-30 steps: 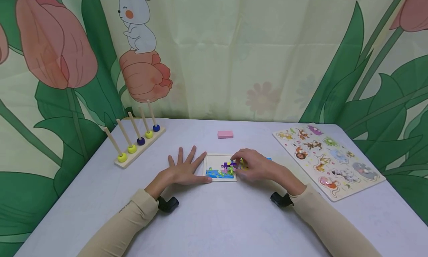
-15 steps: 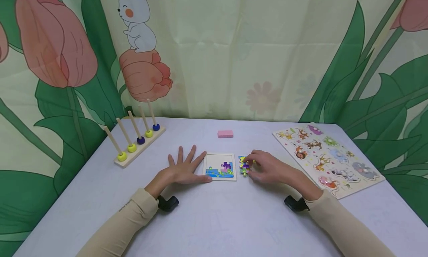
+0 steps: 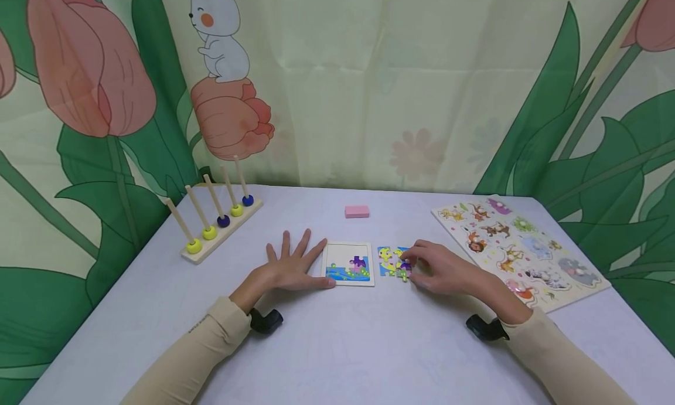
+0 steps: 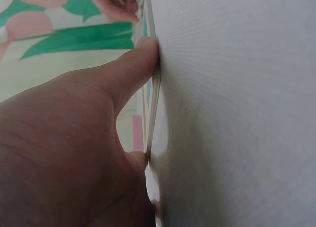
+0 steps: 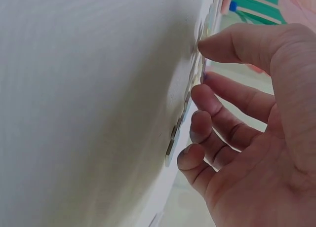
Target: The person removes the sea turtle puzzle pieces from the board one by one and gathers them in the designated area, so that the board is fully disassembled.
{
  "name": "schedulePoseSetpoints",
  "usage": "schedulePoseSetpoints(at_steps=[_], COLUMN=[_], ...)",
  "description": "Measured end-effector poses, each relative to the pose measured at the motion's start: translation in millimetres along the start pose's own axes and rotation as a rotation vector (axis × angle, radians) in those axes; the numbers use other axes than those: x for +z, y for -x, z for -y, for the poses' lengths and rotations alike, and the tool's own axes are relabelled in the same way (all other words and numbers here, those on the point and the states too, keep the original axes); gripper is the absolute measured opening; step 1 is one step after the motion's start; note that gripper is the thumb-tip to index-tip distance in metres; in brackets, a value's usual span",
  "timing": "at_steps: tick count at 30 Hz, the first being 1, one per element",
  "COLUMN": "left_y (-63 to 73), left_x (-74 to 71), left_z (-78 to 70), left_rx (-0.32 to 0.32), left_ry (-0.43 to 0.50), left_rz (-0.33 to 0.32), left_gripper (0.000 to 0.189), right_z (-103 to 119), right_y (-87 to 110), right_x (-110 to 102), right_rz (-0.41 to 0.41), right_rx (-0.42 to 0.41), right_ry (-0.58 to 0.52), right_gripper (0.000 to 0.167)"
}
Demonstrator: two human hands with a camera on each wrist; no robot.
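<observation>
The tray [image 3: 337,251] is touched at its left edge by the thumb and forefinger of the left hand [image 3: 289,271], its fingers spread straight. Loose pieces [image 3: 387,267] are laid just right of the tray, with the bent fingers of the right hand [image 3: 440,269] at them; whether one is pinched cannot be told. Fitted pieces [image 3: 345,272] are seen along the tray's near side. Pieces are probably best lifted singly by their edges, neighbours undisturbed, with the tray held firmly against sliding.
</observation>
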State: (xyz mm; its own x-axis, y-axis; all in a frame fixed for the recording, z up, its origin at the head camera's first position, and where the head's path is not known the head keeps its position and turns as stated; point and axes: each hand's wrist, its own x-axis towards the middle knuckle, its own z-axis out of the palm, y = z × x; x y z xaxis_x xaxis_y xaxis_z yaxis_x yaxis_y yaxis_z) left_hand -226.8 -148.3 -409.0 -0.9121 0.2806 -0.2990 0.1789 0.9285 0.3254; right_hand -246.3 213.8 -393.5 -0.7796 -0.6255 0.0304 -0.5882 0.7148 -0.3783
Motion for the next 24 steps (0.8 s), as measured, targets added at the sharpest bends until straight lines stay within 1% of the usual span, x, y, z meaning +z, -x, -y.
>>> schedulePoseSetpoints(at_steps=[9, 24], left_y=[-12.2, -9.1], left_x=[7.5, 5.8], left_z=[7.3, 4.4], left_rx=[-0.010, -0.016], left_ry=[0.004, 0.008], left_rz=[0.009, 0.014], left_gripper=[0.111, 0.107], right_z=[-0.7, -5.3], right_y=[0.7, 2.9], right_x=[-1.4, -1.1], right_rz=[0.017, 0.011], right_rx=[0.025, 0.020], right_ry=[-0.007, -0.013], right_gripper=[0.033, 0.033])
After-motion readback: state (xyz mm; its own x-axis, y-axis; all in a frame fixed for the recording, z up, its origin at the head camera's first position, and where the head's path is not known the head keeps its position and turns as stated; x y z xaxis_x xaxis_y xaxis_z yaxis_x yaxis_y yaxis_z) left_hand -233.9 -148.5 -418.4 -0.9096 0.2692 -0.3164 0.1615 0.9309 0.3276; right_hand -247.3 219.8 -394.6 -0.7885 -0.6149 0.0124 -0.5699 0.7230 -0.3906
